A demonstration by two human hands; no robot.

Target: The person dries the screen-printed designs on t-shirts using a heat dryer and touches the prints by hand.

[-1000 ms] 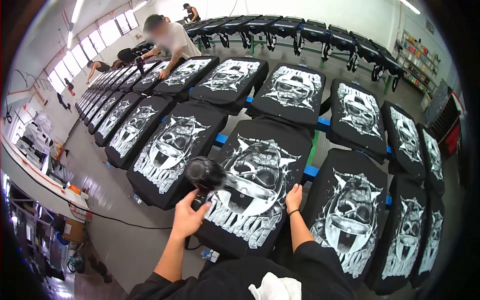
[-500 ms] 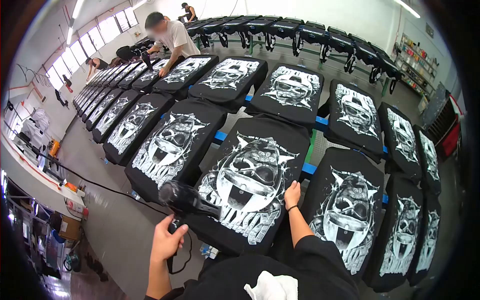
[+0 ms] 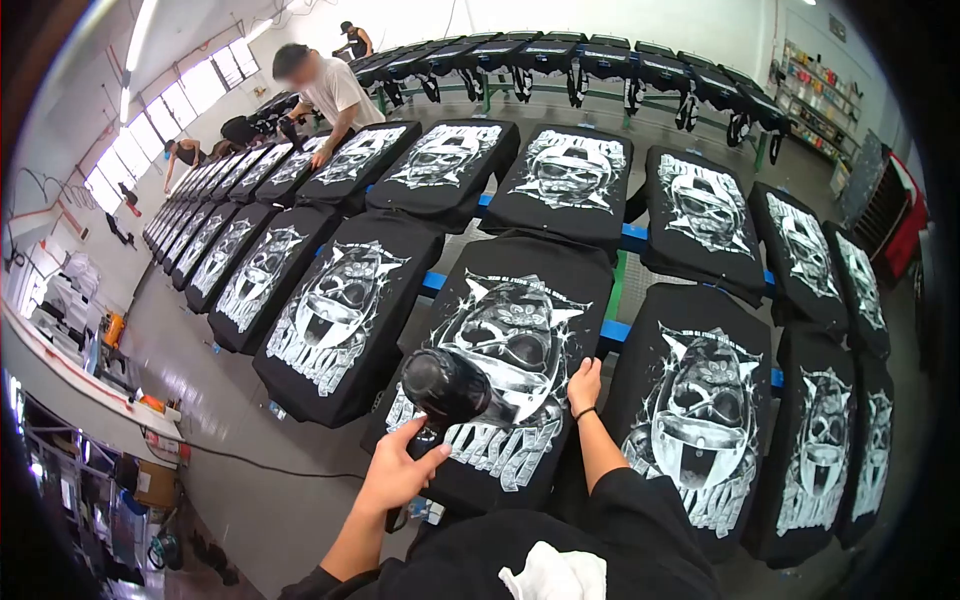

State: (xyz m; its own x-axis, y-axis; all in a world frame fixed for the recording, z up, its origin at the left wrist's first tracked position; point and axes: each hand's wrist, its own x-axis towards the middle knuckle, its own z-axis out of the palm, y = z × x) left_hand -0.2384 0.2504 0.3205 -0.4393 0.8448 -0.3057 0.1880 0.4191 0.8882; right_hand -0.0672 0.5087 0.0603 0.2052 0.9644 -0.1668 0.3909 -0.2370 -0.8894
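My left hand [image 3: 402,468] grips the handle of a black hair dryer [image 3: 440,387], which hangs over the lower left part of a printed black T-shirt [image 3: 520,330]. The shirt is stretched on a board and bears a white and grey skull-and-helmet print. My right hand [image 3: 584,385] rests at the shirt's right edge, fingers pointing away from me; its underside is hidden, so whether it pinches the cloth is unclear. A black band circles that wrist. Another printed black shirt [image 3: 690,420] lies on the board to the right.
Rows of boards with printed shirts [image 3: 340,310] run left and right, joined by blue supports [image 3: 615,331]. A person [image 3: 335,95] works across the row with a dark dryer. The power cord [image 3: 270,464] trails left. Shelves of containers [image 3: 818,100] stand at the back right.
My left hand has moved the hair dryer rightward and slightly up, from the shirt's left edge to over its print. My right hand stays nearly in place. The view has shifted slightly.
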